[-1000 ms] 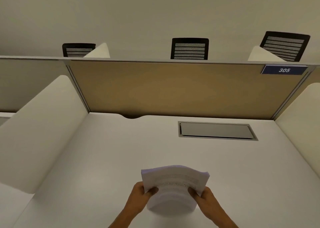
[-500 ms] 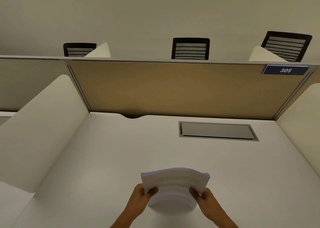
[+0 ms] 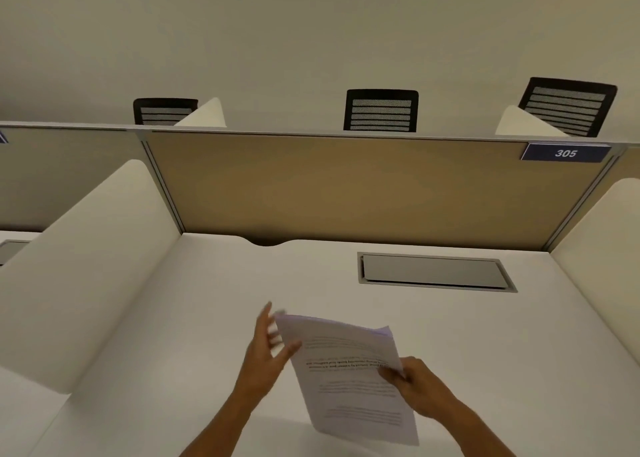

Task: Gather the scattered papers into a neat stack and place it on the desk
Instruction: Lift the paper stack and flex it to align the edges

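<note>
A stack of white printed papers (image 3: 349, 373) hangs tilted above the white desk (image 3: 173, 335), its long side running toward me. My right hand (image 3: 415, 384) pinches the stack at its right edge. My left hand (image 3: 268, 351) is at the stack's left edge with fingers spread and straight, touching the upper left corner; it is blurred by motion.
A grey cable hatch (image 3: 434, 272) is set into the desk at the back right. A tan partition (image 3: 363, 189) with a blue 305 tag (image 3: 565, 153) closes the back. White side dividers (image 3: 79, 259) flank the desk. Black chairs (image 3: 381, 110) stand behind the partition.
The stack was gripped by both hands with its long side across. Now it has turned lengthwise, my left hand has let go and spread its fingers, and my right hand alone holds it.
</note>
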{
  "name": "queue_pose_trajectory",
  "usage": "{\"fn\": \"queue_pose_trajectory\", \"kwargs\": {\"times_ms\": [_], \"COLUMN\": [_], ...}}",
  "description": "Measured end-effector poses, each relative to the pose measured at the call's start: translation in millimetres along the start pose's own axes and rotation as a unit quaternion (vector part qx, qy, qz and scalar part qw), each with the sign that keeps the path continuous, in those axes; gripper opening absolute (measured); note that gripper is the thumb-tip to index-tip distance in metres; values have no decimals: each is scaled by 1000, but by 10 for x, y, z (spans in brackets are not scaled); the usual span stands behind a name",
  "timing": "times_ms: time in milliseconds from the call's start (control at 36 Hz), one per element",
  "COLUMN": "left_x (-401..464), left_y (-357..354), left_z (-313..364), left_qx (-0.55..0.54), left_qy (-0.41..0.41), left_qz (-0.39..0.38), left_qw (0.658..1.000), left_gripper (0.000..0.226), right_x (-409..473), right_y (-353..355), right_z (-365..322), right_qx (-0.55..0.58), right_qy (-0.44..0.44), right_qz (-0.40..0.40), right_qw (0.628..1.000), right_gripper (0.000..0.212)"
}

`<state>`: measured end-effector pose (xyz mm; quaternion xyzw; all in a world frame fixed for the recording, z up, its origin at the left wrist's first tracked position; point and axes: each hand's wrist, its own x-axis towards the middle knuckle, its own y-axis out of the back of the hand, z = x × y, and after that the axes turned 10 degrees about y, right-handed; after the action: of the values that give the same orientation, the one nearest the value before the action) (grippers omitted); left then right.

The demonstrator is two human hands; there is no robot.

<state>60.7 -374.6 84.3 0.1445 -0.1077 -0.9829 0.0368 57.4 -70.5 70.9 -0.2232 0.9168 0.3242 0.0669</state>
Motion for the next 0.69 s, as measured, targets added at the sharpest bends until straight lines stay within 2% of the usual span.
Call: {"fn": "queue_pose_trajectory", "kwargs": {"times_ms": [56,83,139,222,250,333,389,472,611,694], "left_x": [34,45,79,82,86,108,120,110,38,3], "left_y": [66,95,99,-50,-107,-192,-185,-206,-203,-118], "left_z": [224,334,519,710,748,790,770,694,517,401], "left_qx": [97,150,260,360,354,301,252,173,125,97], "left_qy": [-67,-98,-132,-110,-103,-109,-88,-56,-56,-31], "left_qz": [30,16,-52,-146,-167,-189,-178,-157,-103,-54], "left_qw": [993,984,955,915,914,928,947,971,985,993], "left_gripper": [102,105,101,92,83,34,20,14,29,23], "right_x": [19,32,63,115,126,138,124,89,0,-69], "right_y": [137,196,298,390,412,479,521,561,641,754], "right_z": [-86,-132,-227,-402,-469,-633,-694,-762,-759,-594], "right_qx": [-35,-48,-89,-162,-188,-256,-287,-313,-285,-294], "right_qy": [21,27,33,44,48,58,54,47,52,26], "right_qz": [-12,-19,-41,-73,-79,-85,-86,-93,-68,-45], "right_qw": [999,998,995,983,978,961,953,944,955,954], "right_gripper": [27,26,27,29,30,31,31,31,29,27]}}
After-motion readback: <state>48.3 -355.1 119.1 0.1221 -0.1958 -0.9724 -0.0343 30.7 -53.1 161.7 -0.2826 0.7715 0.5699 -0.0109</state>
